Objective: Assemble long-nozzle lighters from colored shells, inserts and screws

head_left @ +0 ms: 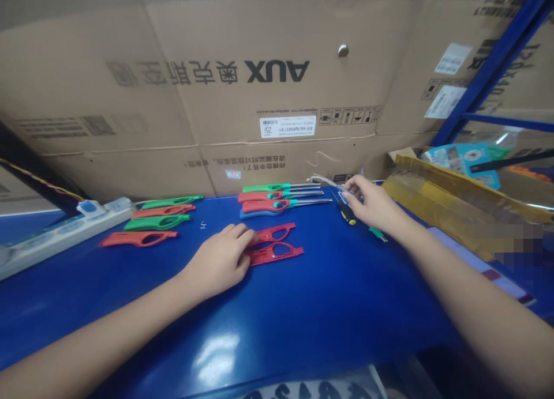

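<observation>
On the blue tabletop, my left hand is curled over the left ends of two red lighter casing halves, with its fingers touching them. The upper half and the lower half lie side by side, hollow side up. At the back right, my right hand is closed in a pinch on a small pale part with a thin wire; the fingers hide most of it. Just below that hand lie a yellow-and-black screwdriver and a green-tipped piece.
Several lighters with metal stems lie at the back centre. Green and red casings are lined up at left, beside a white power strip. A cardboard wall closes the back. A taped box and blue frame stand at right.
</observation>
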`<move>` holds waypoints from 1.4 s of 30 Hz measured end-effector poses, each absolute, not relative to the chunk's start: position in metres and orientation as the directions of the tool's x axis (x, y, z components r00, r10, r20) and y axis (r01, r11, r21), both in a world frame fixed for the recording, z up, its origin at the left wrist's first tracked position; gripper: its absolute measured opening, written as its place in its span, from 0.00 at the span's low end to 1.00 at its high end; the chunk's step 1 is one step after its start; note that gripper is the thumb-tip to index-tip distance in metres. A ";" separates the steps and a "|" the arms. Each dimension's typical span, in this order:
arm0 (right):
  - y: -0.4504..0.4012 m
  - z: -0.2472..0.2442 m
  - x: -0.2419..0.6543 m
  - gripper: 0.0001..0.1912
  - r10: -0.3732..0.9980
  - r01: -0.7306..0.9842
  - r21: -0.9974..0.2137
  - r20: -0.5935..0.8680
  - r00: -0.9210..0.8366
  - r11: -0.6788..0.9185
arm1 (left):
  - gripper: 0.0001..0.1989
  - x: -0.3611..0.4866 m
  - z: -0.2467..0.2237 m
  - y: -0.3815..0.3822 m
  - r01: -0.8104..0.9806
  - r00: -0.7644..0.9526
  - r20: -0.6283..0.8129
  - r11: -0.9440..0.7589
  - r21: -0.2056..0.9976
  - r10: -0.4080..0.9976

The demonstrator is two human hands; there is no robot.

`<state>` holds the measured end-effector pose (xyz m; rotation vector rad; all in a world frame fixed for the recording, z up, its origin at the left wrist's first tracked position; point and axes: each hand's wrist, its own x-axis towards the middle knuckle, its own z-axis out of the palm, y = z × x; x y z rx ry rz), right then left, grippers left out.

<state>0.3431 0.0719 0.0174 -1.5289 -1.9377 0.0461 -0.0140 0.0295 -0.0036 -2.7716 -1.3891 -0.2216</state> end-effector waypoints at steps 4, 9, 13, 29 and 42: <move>0.053 0.014 0.310 0.04 0.862 0.703 -0.522 0.426 -0.276 0.483 | 0.16 -0.028 -0.004 0.028 0.815 0.568 0.133 -0.578 0.045 0.812; 0.029 0.009 0.278 0.04 0.817 0.619 -0.533 0.387 -0.428 0.577 | 0.21 -0.038 -0.003 0.026 0.808 0.572 0.134 -0.584 0.082 0.809; 0.018 0.004 0.269 0.07 0.701 0.585 -0.390 0.441 -0.560 0.712 | 0.21 -0.033 0.007 0.019 0.771 0.583 0.218 -0.618 0.157 0.783; 0.017 -0.004 0.270 0.08 0.646 0.589 -0.273 0.408 -0.645 0.761 | 0.19 -0.026 0.007 0.006 0.540 0.512 0.123 -0.430 0.724 0.850; 0.023 -0.008 0.275 0.07 0.668 0.580 -0.331 0.334 -0.665 0.744 | 0.21 -0.033 0.010 0.012 0.628 0.692 0.174 -0.703 0.332 0.700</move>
